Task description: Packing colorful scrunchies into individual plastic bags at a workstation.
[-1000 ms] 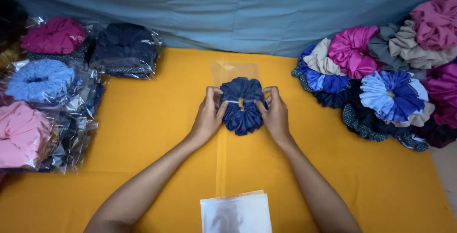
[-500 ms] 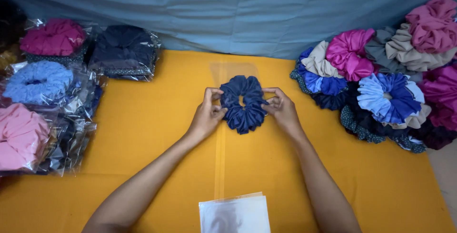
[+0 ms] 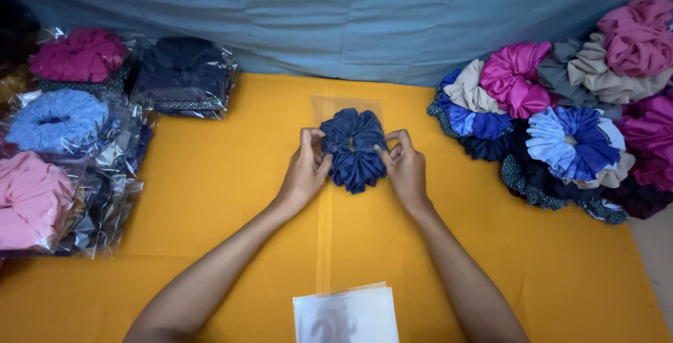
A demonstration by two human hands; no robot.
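at the far left of the frame i see a pile of bagged scrunchies in clear plastic sleeves [image 3: 66, 146], pink, light blue and magenta, with a dark navy bagged one [image 3: 182, 76] just right of them. all of it lies on the yellow cloth-covered table [image 3: 210, 196]. at centre, my left hand [image 3: 305, 167] pinches the left edge of the dark blue fabric scrunchie [image 3: 352, 150], fingers curled, thumb and forefinger closed on the cloth. the scrunchie lies over a long clear plastic bag [image 3: 343, 108] whose top edge shows above it. my right hand [image 3: 404, 167] grips the scrunchie's right edge the same way, fingers bent and pressed to the fabric. low at centre sits a stack of empty clear bags [image 3: 347, 315]. at the right edge is a heap of loose scrunchies [image 3: 568, 125], magenta, beige, grey and blue.
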